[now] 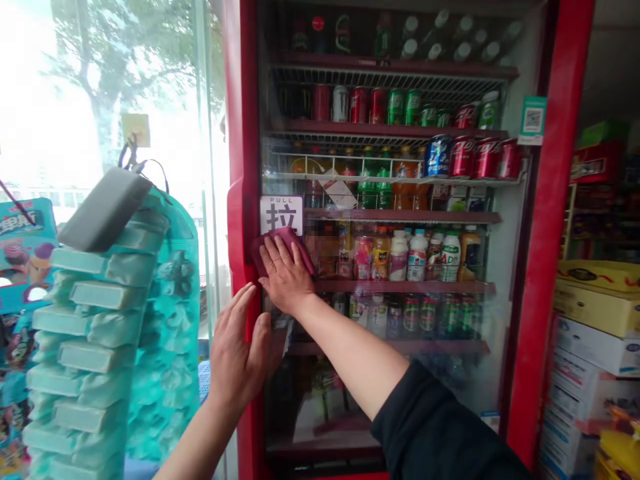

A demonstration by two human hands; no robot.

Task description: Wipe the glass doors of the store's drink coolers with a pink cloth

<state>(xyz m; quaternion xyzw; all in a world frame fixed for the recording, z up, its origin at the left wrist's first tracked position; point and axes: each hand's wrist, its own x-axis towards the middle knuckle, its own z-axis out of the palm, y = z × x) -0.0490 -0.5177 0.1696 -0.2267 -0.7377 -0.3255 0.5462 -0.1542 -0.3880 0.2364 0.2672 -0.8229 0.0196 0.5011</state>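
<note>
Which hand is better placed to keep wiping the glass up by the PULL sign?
Right. The right hand already presses the maroon cloth flat on the fridge door, just under the PULL sign. The left hand lies lower on the red door frame, holding nothing.

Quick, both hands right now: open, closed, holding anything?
Left hand: open, flat against the red door frame, holding nothing.
Right hand: open, palm pressing a maroon cloth on the fridge glass.
</note>
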